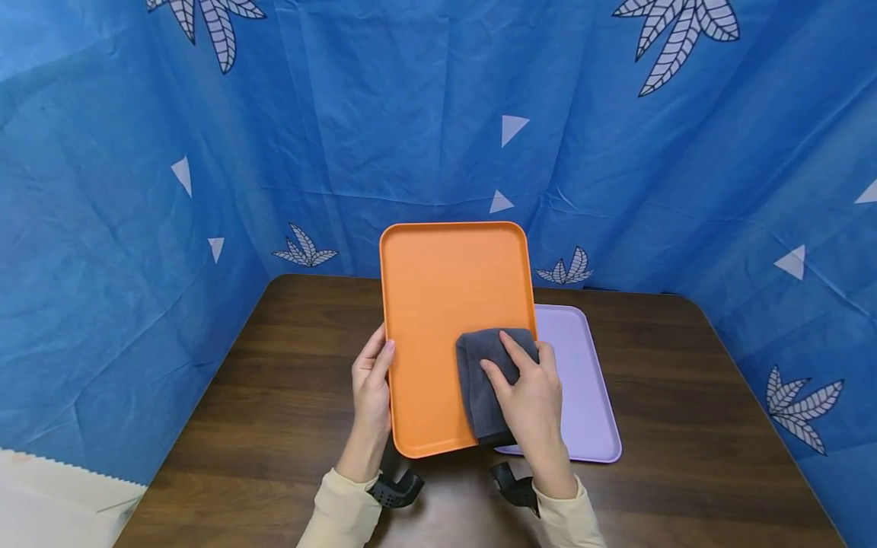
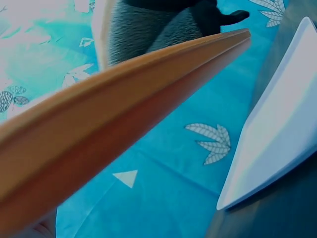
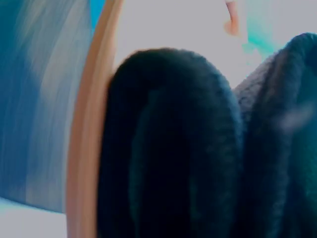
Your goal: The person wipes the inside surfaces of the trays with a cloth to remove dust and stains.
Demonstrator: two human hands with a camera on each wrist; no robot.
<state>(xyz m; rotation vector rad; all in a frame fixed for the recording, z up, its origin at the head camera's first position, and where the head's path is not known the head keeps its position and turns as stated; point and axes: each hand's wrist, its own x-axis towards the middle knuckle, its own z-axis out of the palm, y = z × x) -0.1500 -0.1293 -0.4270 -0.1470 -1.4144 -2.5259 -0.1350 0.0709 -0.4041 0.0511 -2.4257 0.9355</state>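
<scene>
An orange tray (image 1: 438, 297) is held up at a tilt above the table, its inner face toward the head camera. My left hand (image 1: 372, 384) grips its left edge, thumb on the rim and fingers partly hidden behind. Against the lower right of its face, my right hand (image 1: 534, 396) holds a folded dark grey cloth (image 1: 479, 380), thumb and fingers spread over it. In the right wrist view the cloth's thick folds (image 3: 173, 124) lie along the tray's rim (image 3: 84, 148). From the left wrist, the tray's edge (image 2: 124, 94) crosses in front of the cloth (image 2: 148, 29).
A light purple tray (image 1: 582, 380) lies on the dark wooden table (image 1: 685, 411), right of the orange one and partly covered by it. Blue curtains (image 1: 384, 114) with leaf prints hang behind and at both sides. White material (image 1: 62, 502) shows at the lower left.
</scene>
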